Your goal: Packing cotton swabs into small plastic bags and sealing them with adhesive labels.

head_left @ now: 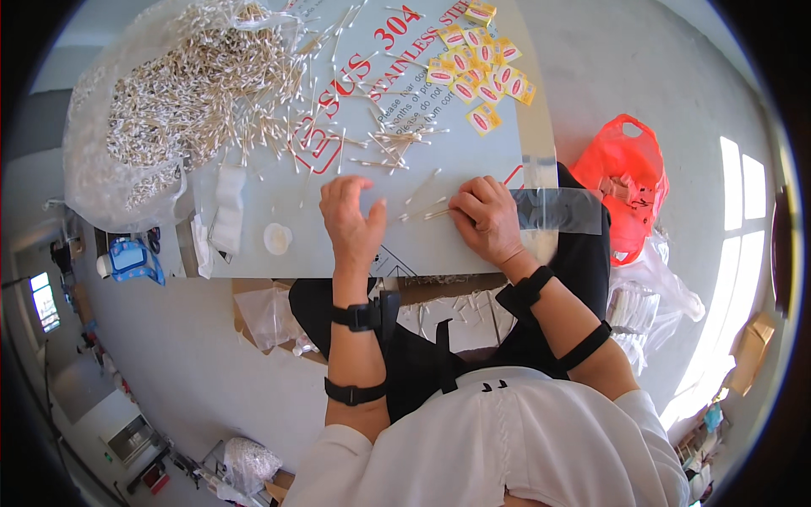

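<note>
My left hand [353,226] hovers over the near part of the table [439,253], its thumb and fingers apart and nothing between them. To its right, my right hand [488,221] is closed, fingertips pinched on a few cotton swabs [436,211] that point left toward the other hand. A loose swab [423,186] lies just above those. Farther back is a small heap of cotton swabs [404,149], with more scattered around it. At the far left a large clear plastic bag [89,182] spills a big mass of cotton swabs [207,106] onto the table.
Several small yellow-and-white cards [484,72] lie at the back right. Near the left edge are a white folded strip [227,203] and a round white piece [276,238]. Clear tape [564,211] runs over the right edge. A red plastic bag [627,173] stands beyond it.
</note>
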Demonstrator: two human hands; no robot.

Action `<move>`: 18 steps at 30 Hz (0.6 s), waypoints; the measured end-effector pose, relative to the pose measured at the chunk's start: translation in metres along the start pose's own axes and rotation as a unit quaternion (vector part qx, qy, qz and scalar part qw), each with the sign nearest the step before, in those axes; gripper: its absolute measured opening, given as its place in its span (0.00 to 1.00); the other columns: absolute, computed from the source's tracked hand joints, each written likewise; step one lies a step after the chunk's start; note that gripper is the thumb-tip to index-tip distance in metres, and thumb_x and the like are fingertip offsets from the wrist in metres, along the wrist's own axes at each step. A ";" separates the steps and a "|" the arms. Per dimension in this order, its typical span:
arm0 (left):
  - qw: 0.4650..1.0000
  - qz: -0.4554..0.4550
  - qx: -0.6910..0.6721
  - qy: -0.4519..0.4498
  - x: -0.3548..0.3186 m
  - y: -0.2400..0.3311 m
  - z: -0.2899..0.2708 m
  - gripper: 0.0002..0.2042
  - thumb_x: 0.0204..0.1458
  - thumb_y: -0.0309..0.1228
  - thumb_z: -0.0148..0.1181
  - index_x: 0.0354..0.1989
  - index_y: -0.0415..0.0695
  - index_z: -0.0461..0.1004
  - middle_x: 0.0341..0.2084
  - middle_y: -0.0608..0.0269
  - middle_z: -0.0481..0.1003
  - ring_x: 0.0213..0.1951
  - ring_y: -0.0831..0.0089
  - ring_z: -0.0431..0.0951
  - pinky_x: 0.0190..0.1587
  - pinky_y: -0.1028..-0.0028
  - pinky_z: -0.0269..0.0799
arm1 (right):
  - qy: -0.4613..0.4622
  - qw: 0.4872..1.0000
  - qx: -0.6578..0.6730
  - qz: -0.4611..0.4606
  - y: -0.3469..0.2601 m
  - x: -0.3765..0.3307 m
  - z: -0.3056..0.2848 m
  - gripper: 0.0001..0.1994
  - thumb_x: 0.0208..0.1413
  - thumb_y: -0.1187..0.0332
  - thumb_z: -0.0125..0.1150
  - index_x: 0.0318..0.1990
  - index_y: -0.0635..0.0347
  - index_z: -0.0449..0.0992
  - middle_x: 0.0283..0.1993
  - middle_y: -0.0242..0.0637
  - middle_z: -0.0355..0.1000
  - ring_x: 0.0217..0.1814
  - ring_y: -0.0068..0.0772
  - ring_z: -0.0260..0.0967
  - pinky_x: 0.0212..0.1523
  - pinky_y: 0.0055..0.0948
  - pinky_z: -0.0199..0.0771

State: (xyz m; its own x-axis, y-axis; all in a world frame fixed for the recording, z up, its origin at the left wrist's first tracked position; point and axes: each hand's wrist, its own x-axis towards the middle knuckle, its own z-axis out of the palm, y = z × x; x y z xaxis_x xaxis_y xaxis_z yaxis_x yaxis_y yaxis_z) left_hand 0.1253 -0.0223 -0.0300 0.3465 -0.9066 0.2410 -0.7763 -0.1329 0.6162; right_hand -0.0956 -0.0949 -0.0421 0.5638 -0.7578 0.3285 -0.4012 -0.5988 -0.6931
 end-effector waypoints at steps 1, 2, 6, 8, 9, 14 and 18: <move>1.000 -0.002 0.000 -0.002 -0.014 0.002 -0.003 0.18 0.34 0.23 0.69 0.37 0.45 0.73 0.41 0.61 0.71 0.49 0.55 0.67 0.52 0.59 0.61 | 0.002 1.000 0.000 0.000 0.001 0.000 0.000 0.05 0.43 0.74 0.64 0.29 0.57 0.75 0.34 0.34 0.68 0.39 0.40 0.66 0.40 0.37 0.65; 0.999 0.013 0.032 -0.028 -0.026 0.004 -0.007 0.16 0.35 0.23 0.68 0.35 0.46 0.73 0.39 0.61 0.71 0.47 0.56 0.68 0.50 0.60 0.62 | 0.004 1.000 0.001 -0.002 0.001 0.000 0.001 0.05 0.43 0.74 0.64 0.29 0.57 0.75 0.34 0.34 0.68 0.38 0.40 0.66 0.40 0.36 0.65; 0.997 0.050 0.053 -0.001 -0.032 -0.008 0.000 0.10 0.38 0.23 0.66 0.30 0.48 0.73 0.32 0.63 0.71 0.43 0.59 0.69 0.45 0.62 0.62 | -0.003 1.000 0.002 -0.012 0.002 0.000 0.001 0.05 0.43 0.74 0.64 0.28 0.56 0.75 0.34 0.33 0.68 0.38 0.39 0.66 0.40 0.36 0.65; 0.998 0.041 0.051 0.016 -0.016 -0.012 0.012 0.10 0.38 0.23 0.65 0.29 0.48 0.73 0.32 0.64 0.70 0.42 0.59 0.69 0.44 0.62 0.62 | -0.003 1.000 -0.007 -0.021 0.002 -0.001 0.001 0.04 0.42 0.74 0.64 0.27 0.55 0.75 0.33 0.33 0.68 0.38 0.39 0.66 0.39 0.35 0.65; 0.997 0.031 0.053 0.036 -0.006 -0.010 0.015 0.09 0.38 0.23 0.65 0.29 0.47 0.74 0.32 0.64 0.70 0.41 0.60 0.69 0.43 0.62 0.62 | -0.003 1.000 -0.006 -0.023 0.002 0.000 0.001 0.04 0.42 0.74 0.64 0.27 0.55 0.75 0.33 0.33 0.68 0.38 0.39 0.66 0.39 0.35 0.65; 0.995 0.083 0.040 -0.024 0.011 0.035 0.053 0.09 0.39 0.23 0.64 0.29 0.47 0.74 0.32 0.65 0.70 0.41 0.59 0.69 0.44 0.61 0.63 | 0.001 1.000 -0.001 -0.023 0.002 -0.001 0.003 0.05 0.40 0.73 0.64 0.26 0.55 0.75 0.32 0.33 0.67 0.37 0.38 0.65 0.38 0.36 0.64; 0.997 0.071 0.005 0.032 0.002 0.035 0.049 0.12 0.38 0.23 0.65 0.33 0.47 0.74 0.34 0.62 0.71 0.44 0.57 0.69 0.47 0.60 0.64 | 0.002 1.000 0.004 -0.017 0.003 -0.002 0.001 0.06 0.38 0.73 0.65 0.25 0.55 0.73 0.31 0.33 0.66 0.36 0.39 0.65 0.38 0.36 0.64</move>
State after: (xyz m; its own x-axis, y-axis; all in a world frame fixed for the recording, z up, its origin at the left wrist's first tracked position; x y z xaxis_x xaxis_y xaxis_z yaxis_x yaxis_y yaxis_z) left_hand 0.0724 -0.0484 -0.0447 0.2658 -0.8890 0.3729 -0.8245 -0.0091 0.5658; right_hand -0.0972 -0.0949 -0.0451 0.5742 -0.7385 0.3535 -0.3767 -0.6217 -0.6868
